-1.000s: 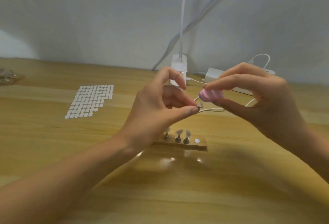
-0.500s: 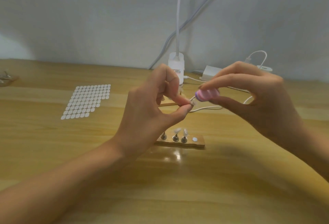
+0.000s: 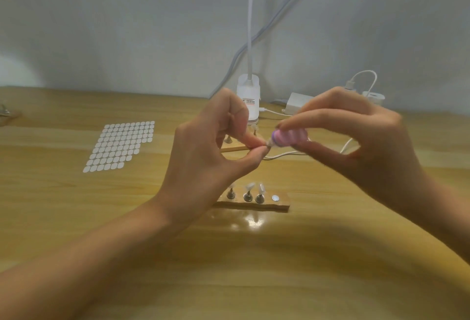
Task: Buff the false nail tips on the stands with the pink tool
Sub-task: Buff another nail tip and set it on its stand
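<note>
At the frame's centre the left hand (image 3: 203,156) pinches a small pale false nail tip (image 3: 267,144), too small to see clearly, between thumb and forefinger. The right hand (image 3: 361,141) grips the pink ribbed buffing tool (image 3: 290,137), its nose touching that tip. Keep the pinch firm, the strokes light and short. Three clear nail tips on metal stands (image 3: 250,191) sit on the wooden strip (image 3: 279,206), lower centre, on the table (image 3: 305,268).

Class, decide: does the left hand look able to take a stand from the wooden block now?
Likely not yet: the left hand pinches a small piece at the pink tool, though the block below lies unobstructed.
</note>
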The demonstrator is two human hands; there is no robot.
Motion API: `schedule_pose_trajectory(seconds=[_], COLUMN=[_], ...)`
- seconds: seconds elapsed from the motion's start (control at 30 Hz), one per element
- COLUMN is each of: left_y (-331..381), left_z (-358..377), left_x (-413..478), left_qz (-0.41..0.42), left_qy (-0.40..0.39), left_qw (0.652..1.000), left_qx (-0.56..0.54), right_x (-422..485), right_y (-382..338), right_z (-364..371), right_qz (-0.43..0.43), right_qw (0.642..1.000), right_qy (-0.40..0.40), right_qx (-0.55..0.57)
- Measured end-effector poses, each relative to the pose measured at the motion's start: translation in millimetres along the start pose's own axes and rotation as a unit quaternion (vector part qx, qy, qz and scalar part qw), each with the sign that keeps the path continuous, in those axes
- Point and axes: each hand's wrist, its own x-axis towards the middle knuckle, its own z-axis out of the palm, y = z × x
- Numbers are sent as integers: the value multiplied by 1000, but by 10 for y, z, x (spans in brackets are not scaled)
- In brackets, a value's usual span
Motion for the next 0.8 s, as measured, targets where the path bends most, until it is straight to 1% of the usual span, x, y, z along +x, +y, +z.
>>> schedule_pose_trajectory(seconds=[0.07,0.17,0.2,0.3,0.37,0.43,0.47,0.57,0.7,0.8], left_y=[-2,5,6,7,11,12,10,1,14,8], left_z=[-10,-28,-30,-26,-26,-34,-34,-30,-35,-32], left_x=[6,30,31,16,26,35,35,22,35,23], left_qz=[3,39,45,43,49,61,61,48,63,55], left_qy=[-8,-3,-3,-13,-8,-5,-8,-21,-11,-19], left_qw=[1000,998,997,997,997,995,995,995,995,995], left_qx=[6,46,54,58,65,74,77,80,80,81], right_x=[2,7,1,-9,-6,-15,-13,1,-14,-9], right_y=[19,-28,-21,21,-30,-72,-60,-7,-50,-2], right_z=[-40,12,23,-25,-18,27,23,-50,12,-26], right_qz=[15,-33,-36,-1,-21,-51,-47,-15,-51,-25], right_qw=[1000,999,999,1000,1000,998,998,999,998,998], right_qy=[17,4,-1,21,17,-9,-14,7,-14,-2], right_qx=[-2,1,-3,-14,-12,-22,-28,-43,-46,-55])
